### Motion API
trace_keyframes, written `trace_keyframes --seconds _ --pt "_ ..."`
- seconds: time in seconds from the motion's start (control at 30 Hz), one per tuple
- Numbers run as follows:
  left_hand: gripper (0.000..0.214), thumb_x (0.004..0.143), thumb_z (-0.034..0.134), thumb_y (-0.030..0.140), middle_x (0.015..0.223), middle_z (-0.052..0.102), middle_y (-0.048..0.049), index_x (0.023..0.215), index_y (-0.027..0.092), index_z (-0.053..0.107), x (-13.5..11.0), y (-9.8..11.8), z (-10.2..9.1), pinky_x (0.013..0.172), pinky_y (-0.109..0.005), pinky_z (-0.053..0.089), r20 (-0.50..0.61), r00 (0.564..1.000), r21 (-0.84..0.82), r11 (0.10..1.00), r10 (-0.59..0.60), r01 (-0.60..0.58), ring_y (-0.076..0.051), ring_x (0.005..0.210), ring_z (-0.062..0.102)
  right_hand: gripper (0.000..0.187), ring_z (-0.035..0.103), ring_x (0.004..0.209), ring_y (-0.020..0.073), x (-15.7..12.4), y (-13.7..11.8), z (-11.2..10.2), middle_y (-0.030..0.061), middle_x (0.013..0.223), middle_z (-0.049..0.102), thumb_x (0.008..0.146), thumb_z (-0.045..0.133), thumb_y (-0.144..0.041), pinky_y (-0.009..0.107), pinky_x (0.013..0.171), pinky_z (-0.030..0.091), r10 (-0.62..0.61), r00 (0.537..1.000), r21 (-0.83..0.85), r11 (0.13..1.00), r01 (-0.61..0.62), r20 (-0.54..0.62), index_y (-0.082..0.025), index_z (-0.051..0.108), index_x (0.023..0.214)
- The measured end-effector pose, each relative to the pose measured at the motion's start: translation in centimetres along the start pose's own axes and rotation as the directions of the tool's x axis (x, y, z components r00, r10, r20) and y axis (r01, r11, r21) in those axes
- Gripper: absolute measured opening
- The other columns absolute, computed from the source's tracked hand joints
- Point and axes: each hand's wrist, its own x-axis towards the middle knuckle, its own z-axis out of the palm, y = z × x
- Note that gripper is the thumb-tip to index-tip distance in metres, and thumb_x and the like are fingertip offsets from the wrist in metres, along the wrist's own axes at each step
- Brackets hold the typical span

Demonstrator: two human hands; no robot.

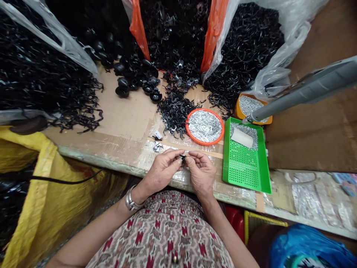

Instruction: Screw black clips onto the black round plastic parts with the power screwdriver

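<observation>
Close to the table's front edge, my left hand (164,168) and my right hand (201,172) meet with their fingertips pinched around a small black plastic part (183,158). Its exact shape is mostly hidden by the fingers. Just beyond my left hand lie a couple of small white-and-black pieces (157,140). Past my right hand stands a round orange bowl (188,131) filled with thin silvery pins (205,125). A heap of small black parts (175,111) spreads beside the bowl, on its left.
A green perforated tray (245,175) holds small metal pieces and a pale scoop-like piece (242,138). A grey power screwdriver (301,89) hangs over it, near a yellow-orange container (238,111). Large bags of black parts (251,44) line the back. Black rounded shells (122,89) lie left of centre.
</observation>
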Motion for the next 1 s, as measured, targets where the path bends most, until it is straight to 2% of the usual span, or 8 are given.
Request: trace_keyframes --seconds 0.1,0.2,0.3,0.43,0.53,0.67,0.83,1.0 --pt "0.022 0.087 0.071 0.025 0.106 0.068 -0.0082 0.105 0.016 0.08 0.1 -0.1 0.0 0.072 -0.026 0.059 -0.004 1.0 -0.001 1.0 0.017 -0.017 -0.015 0.078 0.066 0.026 0.069 0.07 0.0143 -0.2 0.3 0.2 0.0045 0.084 0.076 0.082 0.079 -0.038 0.03 0.067 0.062 -0.005 0.999 0.029 1.0 0.006 -0.042 -0.018 0.07 0.096" --pt "0.022 0.089 0.068 0.024 0.101 0.069 -0.0071 0.106 0.016 0.079 0.3 -0.2 -0.1 0.071 -0.027 0.057 -0.056 0.997 0.046 0.998 0.049 -0.046 -0.015 0.075 0.065 0.02 0.069 0.078 0.0149 -0.5 0.2 0.1 0.0057 0.094 0.073 0.085 0.077 -0.033 0.03 0.07 0.06 -0.161 0.986 -0.06 0.986 0.158 -0.04 -0.02 0.071 0.098" --pt "0.021 0.089 0.067 0.019 0.102 0.072 -0.0081 0.106 0.017 0.079 0.4 -0.3 -0.3 0.084 -0.03 0.054 -0.101 0.986 0.166 0.98 0.13 -0.112 -0.019 0.089 0.067 0.018 0.066 0.085 0.0157 -0.8 -0.2 0.0 0.0052 0.099 0.069 0.085 0.078 -0.026 0.029 0.071 0.057 -0.381 0.924 -0.263 0.89 0.372 0.018 -0.022 0.073 0.102" --pt "0.022 0.089 0.065 0.015 0.102 0.072 -0.0086 0.107 0.018 0.079 0.4 -0.4 -0.2 0.093 -0.032 0.05 -0.103 0.971 0.242 0.952 0.217 -0.187 -0.022 0.099 0.066 0.015 0.069 0.086 0.018 -0.9 -0.8 0.2 0.0042 0.094 0.074 0.088 0.075 -0.02 0.033 0.076 0.057 -0.475 0.876 -0.386 0.794 0.469 0.087 -0.023 0.074 0.102" --pt "0.022 0.089 0.065 0.015 0.102 0.071 -0.0093 0.108 0.018 0.078 0.5 -0.3 0.0 0.092 -0.032 0.05 -0.11 0.965 0.25 0.946 0.24 -0.207 -0.022 0.098 0.065 0.014 0.071 0.086 0.0179 -0.9 -0.9 0.5 0.0038 0.094 0.077 0.089 0.072 -0.018 0.034 0.082 0.058 -0.462 0.883 -0.407 0.792 0.454 0.086 -0.023 0.074 0.102" --pt "0.022 0.089 0.065 0.015 0.104 0.07 -0.0105 0.108 0.017 0.076 0.8 -0.1 0.0 0.094 -0.034 0.05 -0.122 0.954 0.286 0.93 0.274 -0.23 -0.024 0.102 0.065 0.013 0.071 0.082 0.0173 -0.9 -0.2 0.6 0.0044 0.095 0.077 0.09 0.072 -0.022 0.033 0.079 0.058 -0.383 0.924 -0.362 0.858 0.363 0.019 -0.022 0.075 0.103" --pt "0.022 0.091 0.059 0.013 0.102 0.067 -0.0093 0.107 0.016 0.074 1.1 -0.4 0.2 0.08 -0.031 0.053 -0.096 0.943 0.36 0.894 0.32 -0.267 -0.02 0.09 0.065 0.011 0.071 0.085 0.0171 -0.7 0.2 0.9 0.0047 0.095 0.077 0.09 0.072 -0.025 0.034 0.082 0.058 -0.327 0.945 -0.311 0.9 0.304 -0.021 -0.021 0.076 0.099" --pt "0.023 0.089 0.062 0.016 0.1 0.066 -0.0098 0.109 0.013 0.072 2.1 0.4 -0.8 0.075 -0.031 0.055 -0.033 0.948 0.379 0.882 0.316 -0.28 -0.019 0.086 0.066 0.014 0.07 0.067 0.0136 -0.1 -0.9 1.5 0.0034 0.085 0.076 0.088 0.074 -0.03 0.03 0.065 0.06 -0.098 0.993 -0.044 0.994 0.095 -0.061 -0.019 0.074 0.097"
